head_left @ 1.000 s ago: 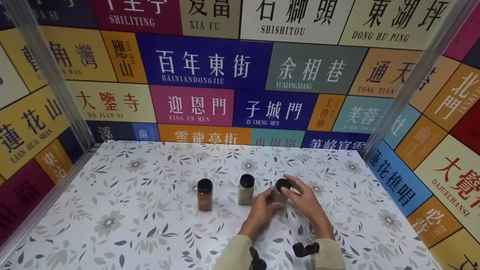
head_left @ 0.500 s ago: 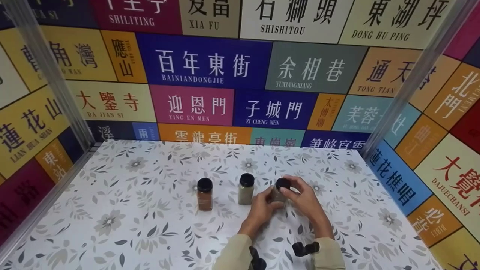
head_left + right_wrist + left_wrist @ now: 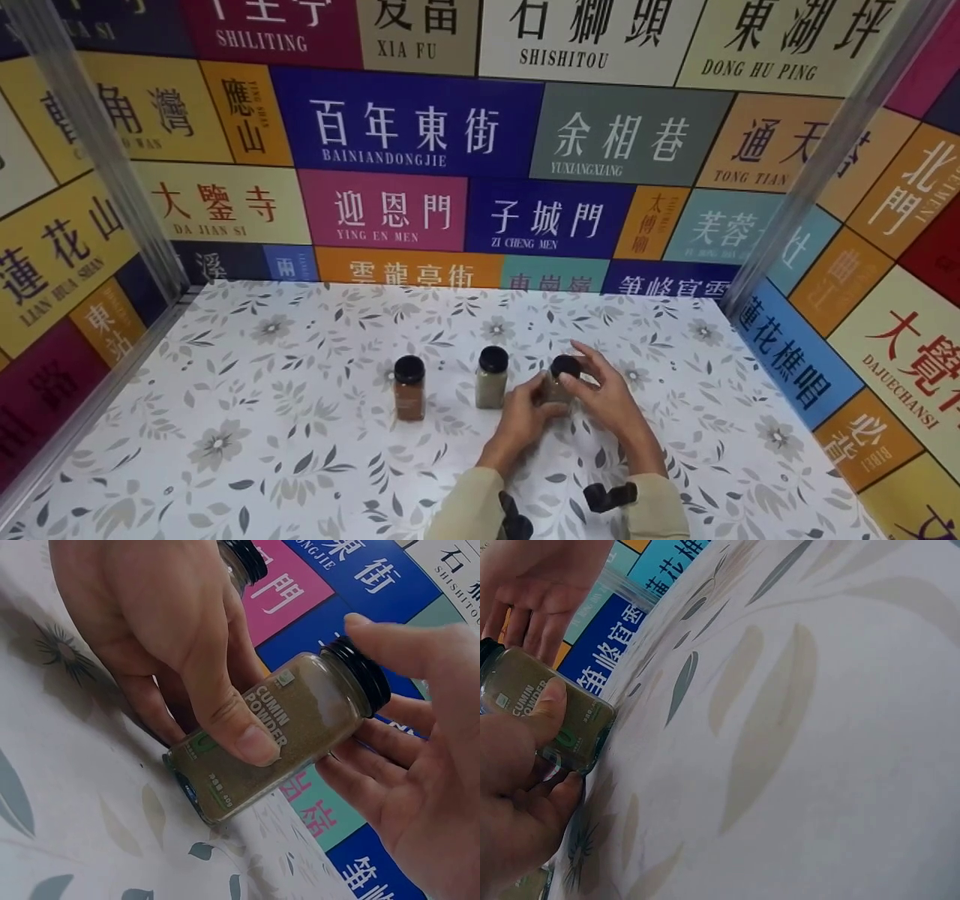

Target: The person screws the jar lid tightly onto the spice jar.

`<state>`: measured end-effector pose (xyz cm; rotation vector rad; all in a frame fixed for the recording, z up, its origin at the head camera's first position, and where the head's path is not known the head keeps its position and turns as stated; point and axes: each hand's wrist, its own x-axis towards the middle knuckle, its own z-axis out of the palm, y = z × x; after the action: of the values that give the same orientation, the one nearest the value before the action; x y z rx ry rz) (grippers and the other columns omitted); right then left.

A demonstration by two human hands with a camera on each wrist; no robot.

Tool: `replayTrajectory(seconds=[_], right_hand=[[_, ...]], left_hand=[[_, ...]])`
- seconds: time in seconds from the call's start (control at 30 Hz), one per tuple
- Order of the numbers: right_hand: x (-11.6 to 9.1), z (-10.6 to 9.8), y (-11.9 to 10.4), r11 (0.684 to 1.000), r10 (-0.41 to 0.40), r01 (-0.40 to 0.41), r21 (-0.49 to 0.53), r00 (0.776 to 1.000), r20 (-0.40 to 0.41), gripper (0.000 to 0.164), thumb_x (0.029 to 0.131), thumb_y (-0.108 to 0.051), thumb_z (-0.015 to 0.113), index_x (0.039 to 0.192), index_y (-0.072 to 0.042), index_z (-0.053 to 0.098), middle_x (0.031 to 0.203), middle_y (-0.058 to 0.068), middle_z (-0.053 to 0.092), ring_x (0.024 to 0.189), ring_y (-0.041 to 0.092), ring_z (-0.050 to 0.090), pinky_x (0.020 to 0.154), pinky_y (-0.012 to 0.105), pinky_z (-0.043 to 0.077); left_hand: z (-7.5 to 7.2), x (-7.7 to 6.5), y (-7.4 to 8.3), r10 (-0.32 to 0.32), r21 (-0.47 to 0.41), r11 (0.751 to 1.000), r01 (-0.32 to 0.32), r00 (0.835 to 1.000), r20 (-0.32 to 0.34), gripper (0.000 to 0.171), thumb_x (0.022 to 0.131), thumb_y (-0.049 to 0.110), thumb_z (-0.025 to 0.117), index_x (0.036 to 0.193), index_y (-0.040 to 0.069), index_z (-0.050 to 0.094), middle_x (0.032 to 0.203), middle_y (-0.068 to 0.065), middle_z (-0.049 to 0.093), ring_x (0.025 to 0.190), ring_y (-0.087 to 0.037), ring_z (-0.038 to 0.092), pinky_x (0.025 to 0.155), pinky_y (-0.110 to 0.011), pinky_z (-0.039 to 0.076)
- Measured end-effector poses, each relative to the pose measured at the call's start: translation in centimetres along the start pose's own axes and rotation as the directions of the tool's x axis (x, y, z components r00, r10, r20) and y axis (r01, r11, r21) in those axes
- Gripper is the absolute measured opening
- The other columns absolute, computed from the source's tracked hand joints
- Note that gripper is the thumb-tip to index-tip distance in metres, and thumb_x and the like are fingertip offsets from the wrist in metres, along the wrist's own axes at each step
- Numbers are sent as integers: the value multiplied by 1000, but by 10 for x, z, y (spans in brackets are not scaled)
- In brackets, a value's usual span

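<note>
A glass spice jar of brownish cumin powder (image 3: 304,709) with a black screw cap (image 3: 565,366) stands on the flowered tabletop (image 3: 315,420). My left hand (image 3: 521,420) grips its body, thumb across the printed label. At the cap, my right hand (image 3: 611,397) has its thumb on the near side. Its other fingers (image 3: 375,772) reach loosely around the far side, the index finger raised away from the cap. Just left of the hands is a jar of pale green powder (image 3: 491,390), black-capped and upright. Further left stands a similar jar of red-brown powder (image 3: 409,401).
Behind the table rises a wall (image 3: 412,127) of coloured panels with large lettering. More panels close in both sides, with clear strips (image 3: 825,150) at the corners. Black wrist mounts (image 3: 611,496) sit near both sleeves.
My right index finger has closed slightly toward the cap and then lifted off it again. The left hand stays on the cumin jar, and the other two jars keep their places.
</note>
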<state>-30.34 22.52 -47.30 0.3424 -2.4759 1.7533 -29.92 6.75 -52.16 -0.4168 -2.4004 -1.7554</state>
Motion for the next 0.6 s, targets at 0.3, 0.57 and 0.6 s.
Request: replayTrajectory(seconds=[0.3, 0.57, 0.6], right_hand=[[1, 1, 3, 998, -55, 55, -26, 998, -25, 43, 93, -4, 68, 135, -2, 60, 141, 20, 58, 132, 37, 55, 109, 42, 50], [2, 5, 0, 998, -45, 43, -35, 997, -69, 41, 90, -2, 71, 130, -3, 61, 133, 19, 63, 128, 35, 59, 107, 44, 52], [2, 6, 0, 999, -43, 41, -32, 997, -70, 41, 90, -2, 71, 130, -3, 61, 133, 20, 63, 128, 35, 58, 108, 45, 51]], left_hand=[[1, 0, 1, -5, 27, 1000, 6, 1000, -15, 66, 84, 17, 80, 139, -8, 53, 133, -23, 63, 124, -30, 63, 103, -38, 54], [0, 0, 0, 26, 37, 999, -25, 999, -21, 61, 84, 13, 79, 137, -7, 56, 128, -22, 67, 118, -27, 66, 100, -35, 56], [0, 0, 0, 23, 34, 999, -23, 1000, -20, 62, 84, 13, 79, 137, -7, 56, 128, -22, 67, 118, -27, 66, 100, -35, 56]])
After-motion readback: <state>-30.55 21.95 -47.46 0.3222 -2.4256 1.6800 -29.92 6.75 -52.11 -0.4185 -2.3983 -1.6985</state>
